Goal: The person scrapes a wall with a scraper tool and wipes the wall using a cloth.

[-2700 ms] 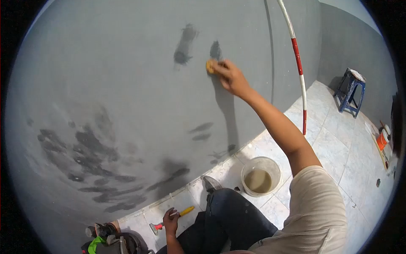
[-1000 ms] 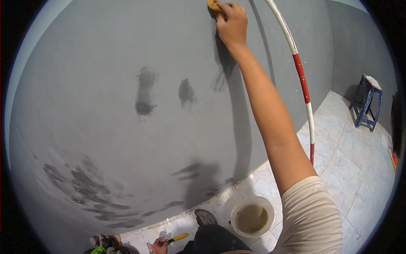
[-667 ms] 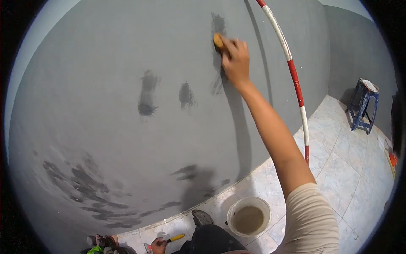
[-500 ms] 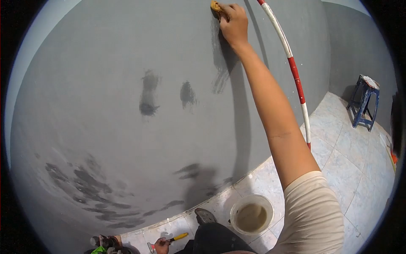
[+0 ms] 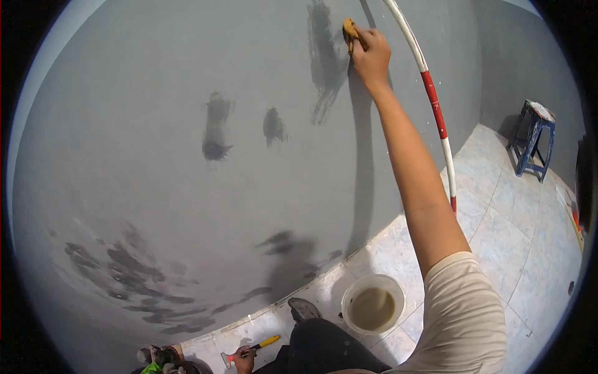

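Note:
Up at the grey wall (image 5: 156,75), my right hand (image 5: 372,57) grips a yellowish-brown sponge (image 5: 350,29), held at the surface just right of a dark, wet-looking streak (image 5: 324,59). Low in the view, my left hand (image 5: 244,360) is closed around a scraper (image 5: 269,341) with a yellow and black handle; part of its red and pale end shows on the hand's other side. A white bucket (image 5: 400,305) of murky water stands on the floor below my right arm.
A red-and-white striped pole (image 5: 434,103) rises right of my arm. A blue stool (image 5: 531,140) stands on the tiled floor (image 5: 492,249) by the far corner. Dark smears (image 5: 134,271) mark the lower wall. Assorted items (image 5: 163,360) lie at bottom left, near my shoe (image 5: 304,309).
My right hand has moved down and to the right with the sponge, off the dark streak. My left hand and the scraper have shifted slightly right and up.

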### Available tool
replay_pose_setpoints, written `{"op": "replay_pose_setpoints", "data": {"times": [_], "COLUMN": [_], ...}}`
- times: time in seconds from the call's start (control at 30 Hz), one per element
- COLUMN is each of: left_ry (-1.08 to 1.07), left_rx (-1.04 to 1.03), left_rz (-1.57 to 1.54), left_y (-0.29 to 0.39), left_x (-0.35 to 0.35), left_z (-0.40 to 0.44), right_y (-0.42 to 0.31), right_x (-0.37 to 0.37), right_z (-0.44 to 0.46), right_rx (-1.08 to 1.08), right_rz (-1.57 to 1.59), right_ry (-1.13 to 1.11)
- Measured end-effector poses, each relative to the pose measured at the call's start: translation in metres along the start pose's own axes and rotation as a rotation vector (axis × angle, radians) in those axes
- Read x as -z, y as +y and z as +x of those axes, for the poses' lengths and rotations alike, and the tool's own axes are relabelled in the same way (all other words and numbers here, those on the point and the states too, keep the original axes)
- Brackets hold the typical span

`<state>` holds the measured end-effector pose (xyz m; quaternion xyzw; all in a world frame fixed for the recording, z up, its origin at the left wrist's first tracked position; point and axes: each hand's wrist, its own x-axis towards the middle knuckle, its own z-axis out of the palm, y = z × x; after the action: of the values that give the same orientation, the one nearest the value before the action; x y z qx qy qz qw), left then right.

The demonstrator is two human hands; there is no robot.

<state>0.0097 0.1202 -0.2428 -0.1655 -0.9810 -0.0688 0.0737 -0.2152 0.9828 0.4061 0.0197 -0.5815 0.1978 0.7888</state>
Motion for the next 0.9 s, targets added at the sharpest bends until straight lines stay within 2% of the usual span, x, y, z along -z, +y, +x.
{"op": "replay_pose_setpoints", "data": {"times": [0.07,0.13,0.17,0.23,0.27,0.33,0.4,0.43,0.47,0.53,0.57,0.6,0.63,0.7,0.8,0.83,0.9], "left_ry": [0.068,0.489,0.497,0.582,0.538,0.407,0.307,0.283,0.281,0.337,0.500,0.326,0.270,0.227,0.219,0.231,0.299], "left_rx": [-0.089,-0.480,-0.479,-0.814,-0.812,-0.591,-0.324,-0.253,-0.215,-0.205,-0.238,-0.167,-0.132,-0.091,-0.082,-0.086,-0.144], "left_rz": [0.106,1.328,1.328,1.659,1.581,1.160,0.647,0.510,0.449,0.495,0.783,0.433,0.327,0.236,0.217,0.228,0.352], "left_y": [-0.005,-0.011,-0.006,-0.004,0.001,0.009,0.010,0.011,0.009,0.007,0.003,0.008,0.012,0.016,0.021,0.023,0.025], "left_x": [-0.001,-0.004,0.001,0.024,0.030,0.027,0.016,0.012,0.009,-0.001,-0.014,-0.001,0.006,0.014,0.020,0.021,0.020], "left_z": [0.002,0.013,0.021,0.022,0.023,0.024,0.020,0.019,0.018,0.019,0.018,0.018,0.017,0.016,0.017,0.019,0.023], "right_y": [-0.012,-0.037,-0.032,-0.017,-0.010,0.006,0.003,-0.001,-0.008,-0.028,-0.023,-0.015,-0.004,0.010,0.002,-0.009,-0.046], "right_x": [0.006,0.019,0.019,0.025,0.022,0.010,0.006,0.005,0.007,0.015,0.020,0.018,0.012,0.003,0.001,0.002,0.004], "right_z": [-0.057,-0.114,-0.109,-0.104,-0.090,-0.050,-0.058,-0.063,-0.078,-0.108,-0.102,-0.092,-0.078,-0.049,-0.054,-0.075,-0.125], "right_rx": [-0.119,0.072,0.077,0.039,0.026,-0.067,-0.118,-0.163,-0.159,-0.067,-0.056,-0.059,-0.069,-0.117,-0.231,-0.198,0.042], "right_rz": [-0.120,0.074,0.073,0.041,0.042,0.005,0.007,0.007,0.002,0.061,0.058,0.060,0.005,-0.045,0.026,0.013,0.130], "right_ry": [-0.039,-0.029,-0.023,-0.079,-0.076,0.100,0.143,0.179,0.172,0.024,-0.004,-0.006,0.053,0.156,0.158,0.116,0.029]}}
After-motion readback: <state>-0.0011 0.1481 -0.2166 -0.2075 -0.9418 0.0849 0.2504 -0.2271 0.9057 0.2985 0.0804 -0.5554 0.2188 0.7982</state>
